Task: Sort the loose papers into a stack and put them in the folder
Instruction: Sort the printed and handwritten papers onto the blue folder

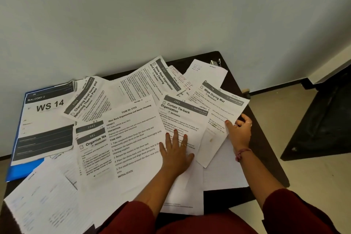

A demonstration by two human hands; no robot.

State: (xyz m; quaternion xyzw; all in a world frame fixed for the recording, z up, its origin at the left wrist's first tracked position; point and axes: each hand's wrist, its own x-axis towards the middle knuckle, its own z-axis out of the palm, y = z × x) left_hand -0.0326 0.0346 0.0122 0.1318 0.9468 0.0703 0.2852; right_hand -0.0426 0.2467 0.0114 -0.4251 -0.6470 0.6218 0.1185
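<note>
Many loose papers (133,138) lie scattered across the dark desk (266,138). The left hand (175,151) presses flat, fingers spread, on the "Curtain Tie-back Organization" sheet (182,118) near the front edge. The right hand (239,131) pinches the right edge of the "Wipe Drying Mat" sheet (221,104). The blue folder (22,171) sits at the desk's left edge, well apart, nearer the left hand, its long axis running front to back, under a "WS 14" page (47,118).

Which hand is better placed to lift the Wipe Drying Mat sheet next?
Right. The right hand already has its fingers curled at the lower right edge of the Wipe Drying Mat sheet. The left hand lies flat on the Curtain Tie-back sheet, pinning it.
</note>
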